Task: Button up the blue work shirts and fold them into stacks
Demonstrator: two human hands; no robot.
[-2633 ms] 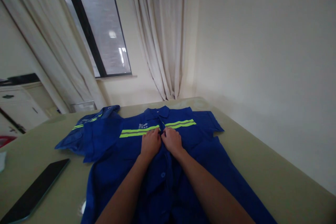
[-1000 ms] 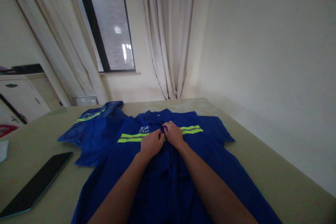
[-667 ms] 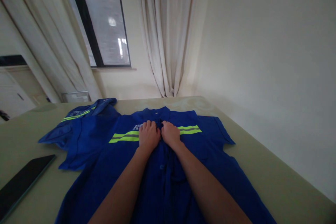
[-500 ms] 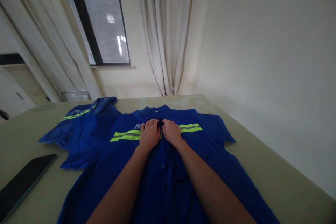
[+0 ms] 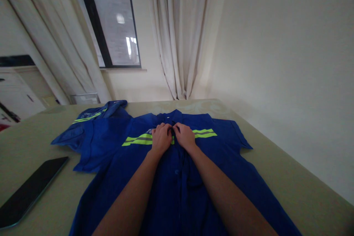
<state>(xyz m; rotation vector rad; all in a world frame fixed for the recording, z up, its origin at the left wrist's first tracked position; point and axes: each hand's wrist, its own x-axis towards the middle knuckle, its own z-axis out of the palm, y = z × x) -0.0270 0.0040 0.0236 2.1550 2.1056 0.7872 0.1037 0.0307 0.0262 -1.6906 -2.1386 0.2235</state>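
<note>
A blue short-sleeved work shirt (image 5: 226, 162) with yellow-green reflective bands lies spread out, front up and collar away from me. At the upper part of its front opening, my left hand (image 5: 161, 137) is closed on the fabric edge. Close beside it on the right, my right hand (image 5: 184, 135) pinches the opposite edge of the placket. The fingertips of both hands nearly meet, and whatever button lies between them is hidden. Lower on the placket, a button (image 5: 177, 172) shows.
Another blue garment (image 5: 92, 116) with reflective strips lies partly under the shirt's left side. A dark flat tablet-like object (image 5: 33, 190) rests on the greenish table surface (image 5: 63, 184). A wall (image 5: 290, 62) runs along the right; curtains (image 5: 179, 33) and a window (image 5: 116, 18) stand behind.
The view has shifted slightly, so everything appears a little farther right. Both hands stay at the same part of the placket, with the right fingers slightly repositioned.
</note>
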